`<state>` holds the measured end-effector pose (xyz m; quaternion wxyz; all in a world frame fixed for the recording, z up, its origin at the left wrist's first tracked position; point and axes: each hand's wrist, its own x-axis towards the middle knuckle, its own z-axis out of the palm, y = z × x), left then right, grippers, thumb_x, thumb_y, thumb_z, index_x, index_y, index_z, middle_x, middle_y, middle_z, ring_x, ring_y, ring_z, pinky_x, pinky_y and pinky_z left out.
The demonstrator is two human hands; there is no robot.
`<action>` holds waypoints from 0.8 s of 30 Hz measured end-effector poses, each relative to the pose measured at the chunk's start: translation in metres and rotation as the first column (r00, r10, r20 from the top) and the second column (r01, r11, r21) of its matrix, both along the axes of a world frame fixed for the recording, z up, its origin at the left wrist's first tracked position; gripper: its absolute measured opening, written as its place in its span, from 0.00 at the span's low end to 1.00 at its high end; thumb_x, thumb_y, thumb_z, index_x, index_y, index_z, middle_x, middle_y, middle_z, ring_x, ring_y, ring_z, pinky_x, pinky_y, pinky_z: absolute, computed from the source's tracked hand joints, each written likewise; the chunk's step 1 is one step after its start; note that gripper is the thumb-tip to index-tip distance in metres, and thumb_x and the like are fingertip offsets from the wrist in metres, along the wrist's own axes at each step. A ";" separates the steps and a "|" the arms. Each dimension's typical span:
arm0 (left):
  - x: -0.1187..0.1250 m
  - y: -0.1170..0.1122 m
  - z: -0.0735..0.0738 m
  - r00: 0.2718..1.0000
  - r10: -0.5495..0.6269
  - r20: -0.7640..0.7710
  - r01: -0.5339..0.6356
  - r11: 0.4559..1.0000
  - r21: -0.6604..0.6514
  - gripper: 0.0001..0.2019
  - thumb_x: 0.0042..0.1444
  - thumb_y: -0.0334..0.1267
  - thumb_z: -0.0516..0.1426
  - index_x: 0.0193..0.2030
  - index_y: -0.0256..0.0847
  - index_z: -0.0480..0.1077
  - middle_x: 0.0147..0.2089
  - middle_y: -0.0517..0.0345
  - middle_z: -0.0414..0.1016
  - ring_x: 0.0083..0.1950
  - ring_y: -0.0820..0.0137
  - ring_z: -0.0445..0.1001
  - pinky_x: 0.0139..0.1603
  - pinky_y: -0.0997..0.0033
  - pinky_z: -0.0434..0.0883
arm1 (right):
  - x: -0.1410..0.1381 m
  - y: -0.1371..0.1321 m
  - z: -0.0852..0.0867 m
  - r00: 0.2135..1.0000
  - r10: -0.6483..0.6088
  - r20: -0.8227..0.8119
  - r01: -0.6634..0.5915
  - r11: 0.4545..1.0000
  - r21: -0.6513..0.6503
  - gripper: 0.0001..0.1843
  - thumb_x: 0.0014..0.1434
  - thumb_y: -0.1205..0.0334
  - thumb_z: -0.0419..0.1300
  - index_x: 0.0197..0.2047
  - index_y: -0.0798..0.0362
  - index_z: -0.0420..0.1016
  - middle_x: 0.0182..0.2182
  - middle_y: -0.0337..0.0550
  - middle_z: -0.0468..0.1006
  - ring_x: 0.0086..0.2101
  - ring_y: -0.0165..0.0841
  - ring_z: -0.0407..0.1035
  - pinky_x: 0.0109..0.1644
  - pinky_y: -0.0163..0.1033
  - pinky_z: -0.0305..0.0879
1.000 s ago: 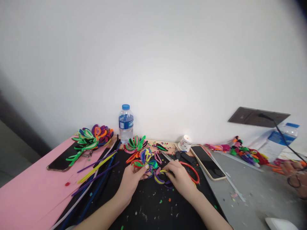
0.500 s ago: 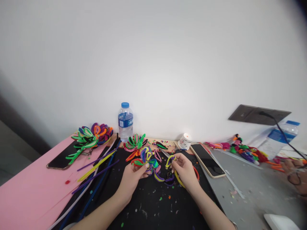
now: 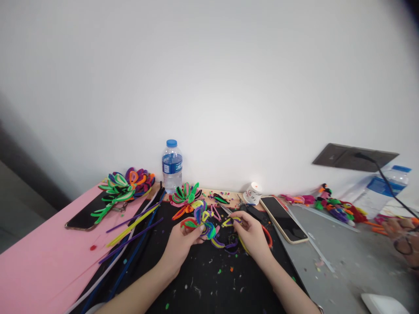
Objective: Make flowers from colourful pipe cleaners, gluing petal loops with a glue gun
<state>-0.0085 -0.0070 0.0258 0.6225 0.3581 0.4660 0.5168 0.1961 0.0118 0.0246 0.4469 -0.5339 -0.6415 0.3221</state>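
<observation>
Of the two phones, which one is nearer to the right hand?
The pale-edged phone, just right of the right hand, near the white cup. The other phone lies on the pink surface, partly hidden by a green flower.

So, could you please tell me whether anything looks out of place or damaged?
Small coloured fluff scraps lie scattered across the flat black mat, and a red tuft lies on the pink tabletop, which looks untidy. The multicoloured fuzzy-wire flower in the left hand shows no obvious damage.
</observation>
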 end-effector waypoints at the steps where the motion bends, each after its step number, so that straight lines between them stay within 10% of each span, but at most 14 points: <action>1: 0.000 0.000 -0.001 1.000 -0.007 0.000 0.007 1.000 0.005 0.14 0.41 0.42 0.66 0.31 0.35 0.72 0.27 0.57 0.77 0.29 0.70 0.75 0.30 0.74 0.73 | 0.000 0.000 0.000 1.000 -0.009 0.030 0.009 1.000 0.021 0.08 0.54 0.66 0.53 0.36 0.53 0.72 0.34 0.44 0.76 0.31 0.34 0.70 0.33 0.37 0.66; 11: 0.005 -0.002 -0.003 0.990 -0.134 -0.047 0.132 0.990 -0.038 0.16 0.45 0.45 0.63 0.34 0.33 0.73 0.29 0.54 0.79 0.32 0.68 0.77 0.35 0.73 0.73 | -0.006 -0.009 0.017 0.942 0.062 0.331 -0.142 0.964 0.223 0.12 0.50 0.69 0.58 0.40 0.51 0.71 0.41 0.46 0.71 0.44 0.40 0.66 0.48 0.44 0.62; 24: 0.010 -0.008 0.002 0.969 -0.246 -0.022 0.245 0.969 -0.039 0.16 0.49 0.46 0.60 0.36 0.33 0.72 0.30 0.52 0.79 0.33 0.66 0.78 0.35 0.69 0.75 | -0.023 -0.032 0.016 0.795 0.077 0.602 -0.235 0.954 0.188 0.03 0.54 0.69 0.52 0.33 0.52 0.62 0.27 0.39 0.69 0.27 0.32 0.63 0.29 0.34 0.55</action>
